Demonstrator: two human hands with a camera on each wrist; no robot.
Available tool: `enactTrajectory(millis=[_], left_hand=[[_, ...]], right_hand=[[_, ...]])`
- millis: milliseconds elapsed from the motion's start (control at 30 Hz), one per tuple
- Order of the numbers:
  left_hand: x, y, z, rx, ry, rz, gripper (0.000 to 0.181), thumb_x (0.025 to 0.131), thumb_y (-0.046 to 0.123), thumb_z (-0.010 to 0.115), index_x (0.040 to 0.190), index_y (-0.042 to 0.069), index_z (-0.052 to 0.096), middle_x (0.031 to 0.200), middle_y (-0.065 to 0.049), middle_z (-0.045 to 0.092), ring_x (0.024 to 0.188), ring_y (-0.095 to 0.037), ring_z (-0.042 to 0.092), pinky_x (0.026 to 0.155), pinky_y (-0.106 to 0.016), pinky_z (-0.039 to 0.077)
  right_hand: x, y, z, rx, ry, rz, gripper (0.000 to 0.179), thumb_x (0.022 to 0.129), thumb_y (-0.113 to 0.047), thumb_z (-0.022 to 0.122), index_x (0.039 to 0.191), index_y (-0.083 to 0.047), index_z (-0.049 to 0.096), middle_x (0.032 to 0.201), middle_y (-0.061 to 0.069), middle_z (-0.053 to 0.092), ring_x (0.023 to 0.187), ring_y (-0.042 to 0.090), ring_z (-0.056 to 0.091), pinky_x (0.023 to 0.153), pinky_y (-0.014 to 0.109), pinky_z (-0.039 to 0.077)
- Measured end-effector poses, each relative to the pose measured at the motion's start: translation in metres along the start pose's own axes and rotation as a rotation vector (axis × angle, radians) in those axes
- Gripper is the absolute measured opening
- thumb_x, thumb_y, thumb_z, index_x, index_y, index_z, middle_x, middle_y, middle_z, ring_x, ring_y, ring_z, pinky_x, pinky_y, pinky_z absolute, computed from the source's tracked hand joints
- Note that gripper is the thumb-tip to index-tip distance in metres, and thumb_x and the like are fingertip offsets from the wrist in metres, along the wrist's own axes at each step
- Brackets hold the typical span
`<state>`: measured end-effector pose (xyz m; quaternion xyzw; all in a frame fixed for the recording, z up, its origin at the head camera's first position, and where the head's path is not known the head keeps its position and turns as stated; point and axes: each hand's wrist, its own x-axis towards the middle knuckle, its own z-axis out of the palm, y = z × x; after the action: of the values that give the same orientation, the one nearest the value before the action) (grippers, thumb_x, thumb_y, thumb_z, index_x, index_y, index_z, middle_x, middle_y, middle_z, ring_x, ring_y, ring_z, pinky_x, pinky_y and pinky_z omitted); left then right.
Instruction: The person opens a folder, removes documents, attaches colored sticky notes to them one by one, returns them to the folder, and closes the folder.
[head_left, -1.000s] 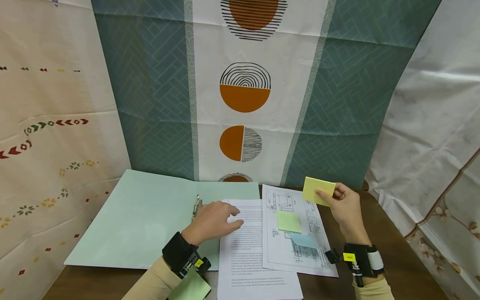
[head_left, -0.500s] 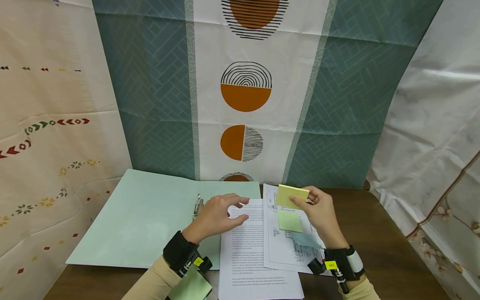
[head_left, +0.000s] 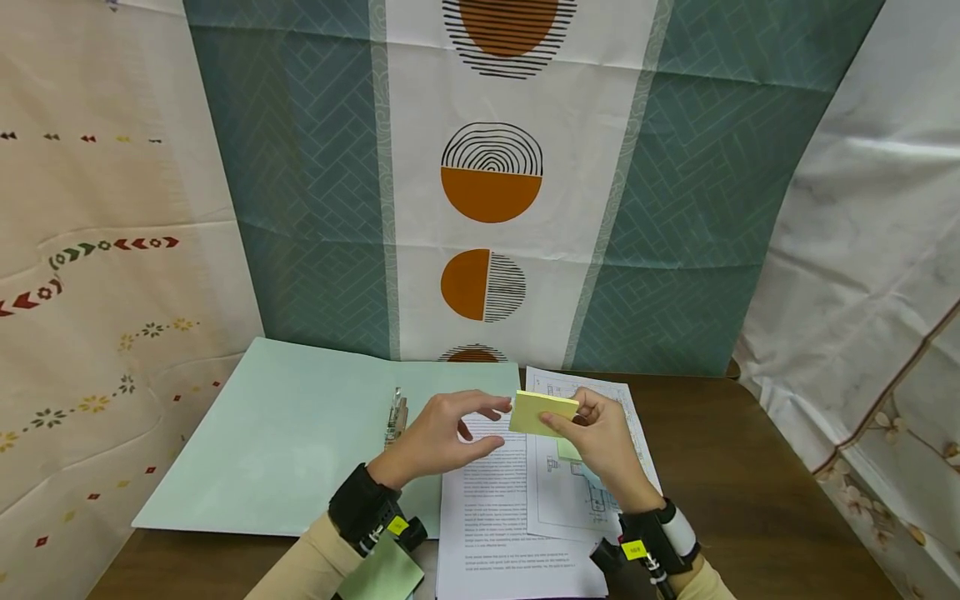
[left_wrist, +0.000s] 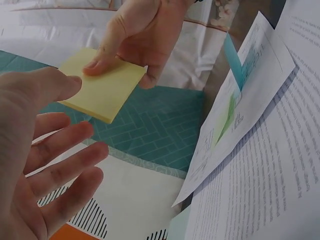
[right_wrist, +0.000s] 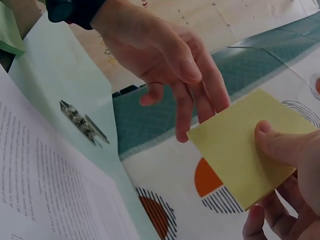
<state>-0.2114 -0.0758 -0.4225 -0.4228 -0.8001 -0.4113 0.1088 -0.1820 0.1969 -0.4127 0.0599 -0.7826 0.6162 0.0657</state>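
As right grip (head_left: 603,446) pinches pad (head_left: 538,414), printed pages (head_left: 487,517)

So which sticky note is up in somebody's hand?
The yellow pad, in the right hand. No hand holds the others: the blue note and one green note on the drawing, another green note by the folder.

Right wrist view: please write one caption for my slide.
The right hand pinches a yellow sticky-note pad near the left hand, with printed pages and a pale green clip folder in view.

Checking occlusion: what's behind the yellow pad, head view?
The yellow pad partly covers the drawing sheet, text page and green note; any print directly behind is hidden there.
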Motion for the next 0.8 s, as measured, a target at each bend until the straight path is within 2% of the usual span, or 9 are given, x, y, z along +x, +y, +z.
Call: enactTrajectory(millis=[100,233,367,500,633,800], left_hand=[[0.001,0.002,0.003,-0.021,0.006,0.000,0.046,0.098,0.011,0.087,0.142,0.004,0.075,0.123,-0.012,0.085,0.105,-0.027,0.083,0.072,-0.018,0.062],[0.003,0.008,0.006,-0.042,0.046,-0.003,0.028,0.100,0.009,0.084,0.127,0.003,0.080,0.113,-0.011,0.086,0.097,-0.026,0.081,0.073,-0.019,0.062],[0.003,0.012,0.008,-0.035,0.093,-0.003,0.012,0.101,0.007,0.083,0.112,0.005,0.083,0.102,-0.009,0.086,0.087,-0.014,0.075,0.074,-0.020,0.062],[0.002,0.014,0.007,-0.045,0.101,-0.026,0.005,0.100,0.006,0.084,0.105,0.006,0.081,0.095,-0.007,0.083,0.084,-0.005,0.068,0.073,-0.021,0.061],[0.001,0.015,0.008,-0.076,0.101,-0.072,0.004,0.100,0.007,0.084,0.101,0.007,0.080,0.093,-0.007,0.081,0.083,-0.002,0.065,0.073,-0.021,0.061],[0.001,0.015,0.009,-0.106,0.101,-0.118,0.005,0.100,0.009,0.085,0.101,0.007,0.080,0.093,-0.007,0.081,0.083,0.001,0.063,0.074,-0.021,0.060]], right_hand=[[-0.003,0.001,0.005,-0.023,-0.037,-0.042,0.025,0.094,-0.003,0.089,0.089,0.002,0.064,0.103,0.017,0.088,0.094,0.006,0.083,0.085,0.026,0.062],[-0.005,0.002,0.010,-0.033,-0.100,-0.111,0.024,0.094,-0.002,0.089,0.089,0.006,0.066,0.100,0.024,0.086,0.090,0.007,0.080,0.081,0.026,0.062],[-0.005,0.003,0.014,-0.023,-0.132,-0.137,0.024,0.093,0.000,0.088,0.088,0.007,0.066,0.096,0.023,0.085,0.085,0.006,0.077,0.077,0.024,0.061],[-0.006,0.003,0.015,-0.025,-0.152,-0.140,0.023,0.093,0.001,0.088,0.087,0.007,0.067,0.093,0.020,0.085,0.079,0.006,0.072,0.068,0.023,0.056],[-0.007,0.003,0.016,-0.035,-0.172,-0.141,0.024,0.093,0.000,0.088,0.087,0.007,0.066,0.093,0.019,0.084,0.079,0.006,0.070,0.066,0.023,0.053],[-0.007,0.002,0.015,-0.040,-0.185,-0.132,0.025,0.093,-0.002,0.089,0.088,0.006,0.066,0.091,0.014,0.085,0.085,0.006,0.072,0.070,0.023,0.054]])
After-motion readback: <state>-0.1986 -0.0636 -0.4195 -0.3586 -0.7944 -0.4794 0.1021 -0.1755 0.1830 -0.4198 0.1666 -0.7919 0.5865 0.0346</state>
